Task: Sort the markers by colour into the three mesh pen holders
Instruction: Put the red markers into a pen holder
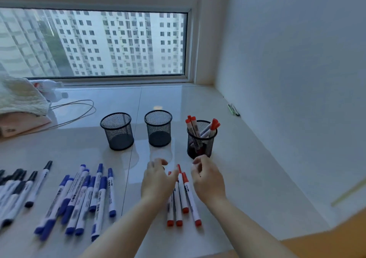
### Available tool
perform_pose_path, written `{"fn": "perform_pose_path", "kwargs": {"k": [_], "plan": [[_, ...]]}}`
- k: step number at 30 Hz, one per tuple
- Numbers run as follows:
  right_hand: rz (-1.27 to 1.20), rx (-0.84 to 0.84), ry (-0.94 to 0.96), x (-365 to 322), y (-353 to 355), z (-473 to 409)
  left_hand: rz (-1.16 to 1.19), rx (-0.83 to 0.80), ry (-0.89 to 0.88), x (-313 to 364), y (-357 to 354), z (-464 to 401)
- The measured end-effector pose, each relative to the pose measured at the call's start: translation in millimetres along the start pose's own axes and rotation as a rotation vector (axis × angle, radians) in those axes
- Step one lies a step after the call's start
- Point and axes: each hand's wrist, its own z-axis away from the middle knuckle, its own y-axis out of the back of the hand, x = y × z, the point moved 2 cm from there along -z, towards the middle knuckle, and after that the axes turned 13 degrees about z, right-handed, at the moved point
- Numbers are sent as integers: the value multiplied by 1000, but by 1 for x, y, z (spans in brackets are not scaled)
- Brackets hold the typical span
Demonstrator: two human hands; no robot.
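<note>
Pale windowsill top: red markers (183, 196) lengthwise toward red-filled holder (201, 140), under left hand (158, 178), beside right hand (207, 178), both loosely curled, empty.

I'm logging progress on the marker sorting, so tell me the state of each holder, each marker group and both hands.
Right mesh holder: upright, holds red markers.
Middle mesh holder: upright, empty.
Left mesh holder: upright, empty.
Red markers on table: capped, lying unsorted.
Blue markers: capped, lying unsorted.
Black markers: capped, lying unsorted.
Left hand: over the red markers, fingers curled.
Right hand: fingers loosely curled, holding nothing.
</note>
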Motion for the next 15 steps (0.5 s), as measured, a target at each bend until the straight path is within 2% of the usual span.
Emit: {"fn": "perform_pose_path", "kwargs": {"k": [2,3,6,10,13,15], "plan": [[97,-176,-92,2,-10,7,-88,26,3,-7,-3,13],[167,-211,-90,1,-13,9,-125,46,-5,-9,-4,19],[316,-216,-16,-3,-16,12,-177,82,-42,-14,-6,32],[424,-328,35,-5,-17,7,-243,105,-55,-19,-3,41],[456,-421,15,-7,-16,1,-298,70,-41,-19,-2,42],[526,-407,45,-6,-14,1,-326,37,-40,-19,0,41]]}}
